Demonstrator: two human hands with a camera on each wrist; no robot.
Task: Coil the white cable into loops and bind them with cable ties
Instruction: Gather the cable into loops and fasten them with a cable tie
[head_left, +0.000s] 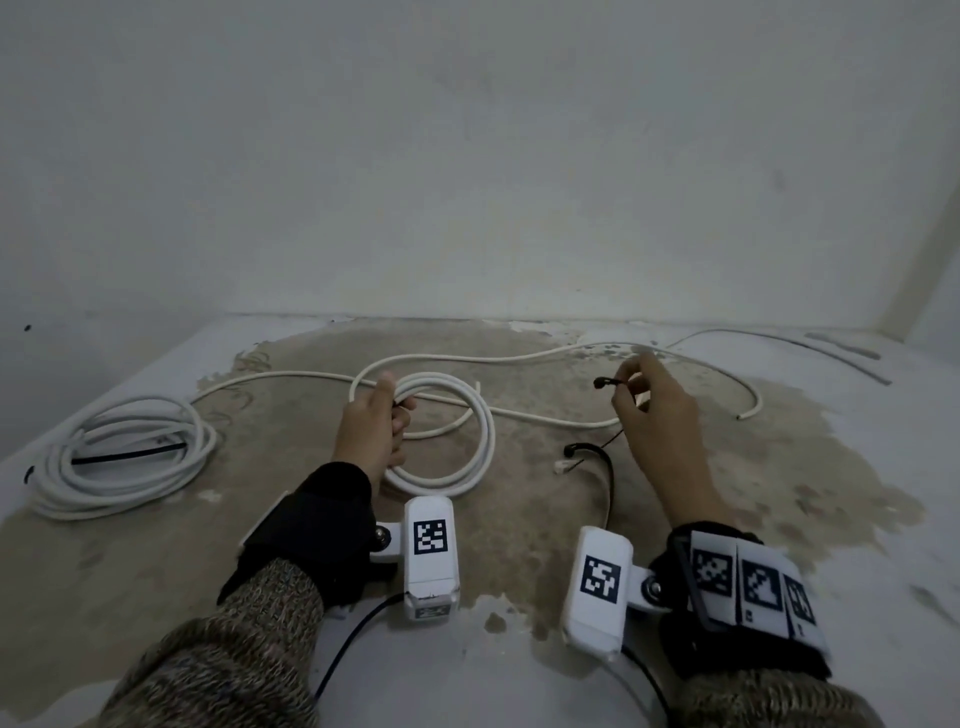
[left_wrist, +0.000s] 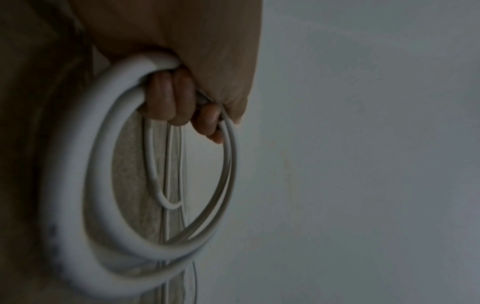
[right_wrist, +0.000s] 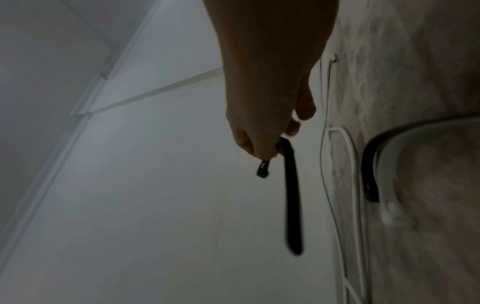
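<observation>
Here, left hand: fingers curling around white cable coil, frame centre.
Right hand: fingertips pinching black cable tie.

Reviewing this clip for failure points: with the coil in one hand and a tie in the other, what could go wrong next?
The left hand grips the coil at one spot only, so loops may spring apart. The right hand merely pinches the black cable tie near its head; it could slip. Loose cable trailing under the coil may get bound in.
</observation>
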